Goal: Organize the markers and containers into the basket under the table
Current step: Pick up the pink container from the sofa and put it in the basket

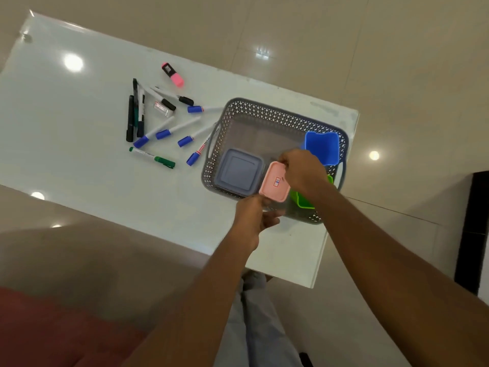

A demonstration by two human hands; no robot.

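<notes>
While the pink container (275,182) is held over the near side of the basket (264,109), it is gripped at its far edge by the curled fingers of the right hand (304,173) and pinched at its near corner by the left hand (251,218). The gap between the grey lidded container (238,172) and the green cup (301,200) looks to be the target. The box is best lowered flat, lid up, and kept from riding onto the grey lid or tipping the cup. The blue cup (321,147) stands in the far corner. Room should be left for the markers (164,128), which lie scattered on the worktop (79,154) beside the basket.
</notes>
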